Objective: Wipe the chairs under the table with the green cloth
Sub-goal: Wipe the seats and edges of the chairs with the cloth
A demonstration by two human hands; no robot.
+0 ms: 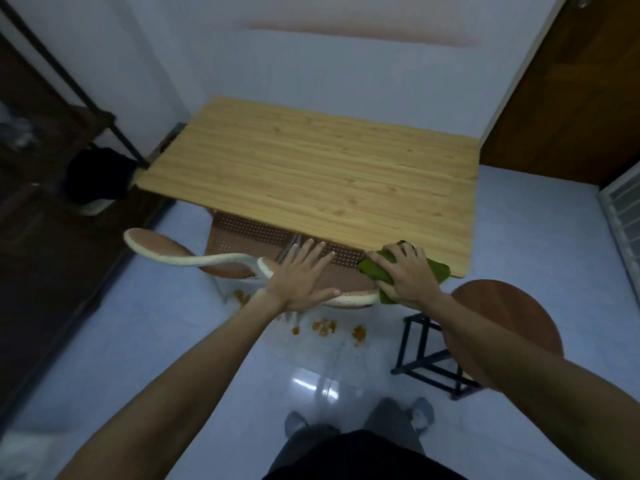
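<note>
A brown perforated chair (249, 233) with a cream curved rim is tucked partly under the wooden table (311, 174). My left hand (301, 275) lies flat with fingers spread on the chair's near part, by the rim. My right hand (405, 275) presses the folded green cloth (438, 268) against the chair at the table's front right edge. Most of the chair is hidden beneath the tabletop.
A round brown stool (502, 327) on a black metal frame stands at my right. Orange crumbs (325, 327) lie on the glossy floor below the chair. A dark bin (97, 178) and shelf sit at left, a wooden door (571, 98) at right.
</note>
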